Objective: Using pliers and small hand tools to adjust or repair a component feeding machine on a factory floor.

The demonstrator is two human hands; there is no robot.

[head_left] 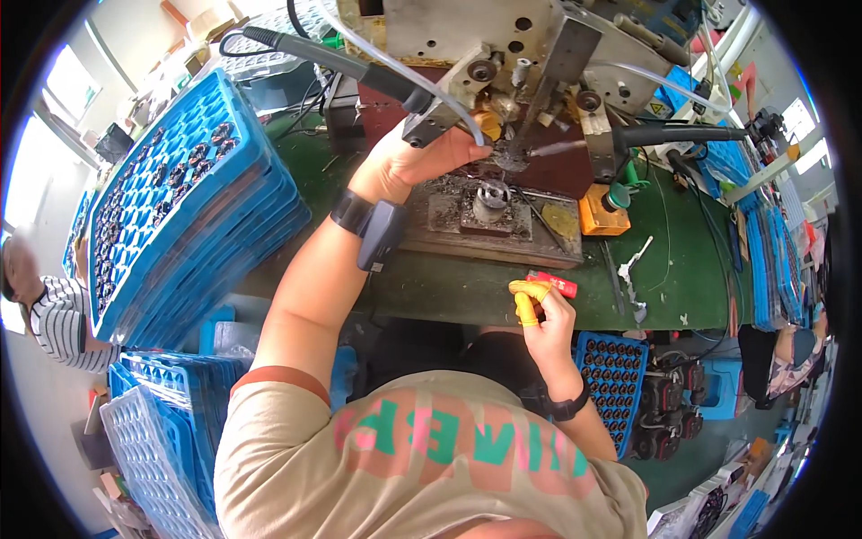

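Note:
My left hand (426,160) reaches into the bench machine (503,40), its fingers closed together beside the end of a clear tube (409,67). A yellow covering shows by its fingertips, and whatever they pinch is hidden. Just below stands a round metal fixture (491,199) on a steel base (530,247). Above the bench's near edge, my right hand (549,322) is curled closed, with yellow finger cots on its fingers. Anything inside is too small to make out. Right behind it lies a red cylinder (555,284).
Stacked blue trays (260,171) with dark round parts rise at the left. On the green bench (664,287) sit an orange box (600,214) and a black-handled iron (673,135). Another blue tray (613,355) of parts lies low at the right. Other people sit at both sides.

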